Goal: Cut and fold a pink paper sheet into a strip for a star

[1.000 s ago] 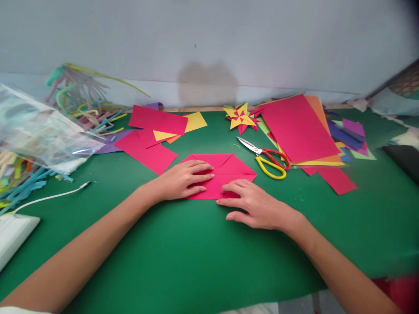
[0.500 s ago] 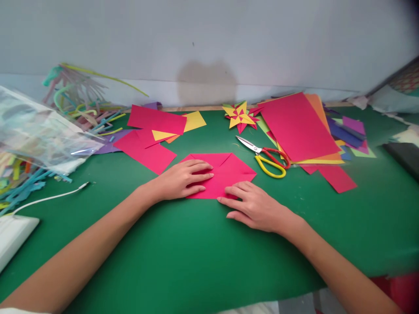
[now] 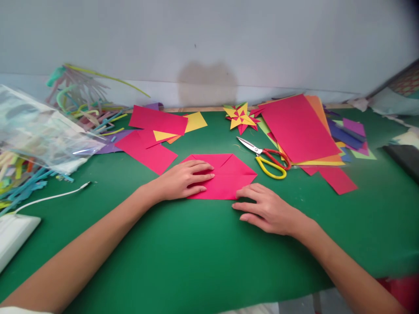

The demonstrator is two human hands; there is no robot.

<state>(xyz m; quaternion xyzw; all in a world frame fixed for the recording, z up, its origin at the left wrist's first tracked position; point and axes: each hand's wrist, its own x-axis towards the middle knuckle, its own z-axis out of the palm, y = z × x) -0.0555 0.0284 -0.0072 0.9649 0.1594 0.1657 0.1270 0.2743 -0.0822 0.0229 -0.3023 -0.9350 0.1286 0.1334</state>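
Note:
A folded sheet of red paper (image 3: 225,181) lies flat on the green table (image 3: 183,253), its far corners angled and a crease running across it. My left hand (image 3: 186,179) rests flat over the paper's left part, fingers stretched out and holding nothing. At the near right corner of the paper is my right hand (image 3: 265,209), its fingers apart and slightly bent; its upper fingertips are at the edge. My left hand hides the paper's left corner. Beyond the paper, to the right, lie scissors (image 3: 265,157) with one red and one yellow handle, blades partly apart.
A layered red and yellow paper star (image 3: 241,117) sits near the wall. Right of it is a stack of coloured paper (image 3: 297,131). Red sheets (image 3: 157,120) lie at the back left. A clear plastic bag (image 3: 49,126), pipe cleaners (image 3: 88,109) and a white cable (image 3: 52,198) occupy the left side.
My right hand has slid right along the paper's near edge to its corner. The left hand stays on the paper. The whole view has shifted very slightly.

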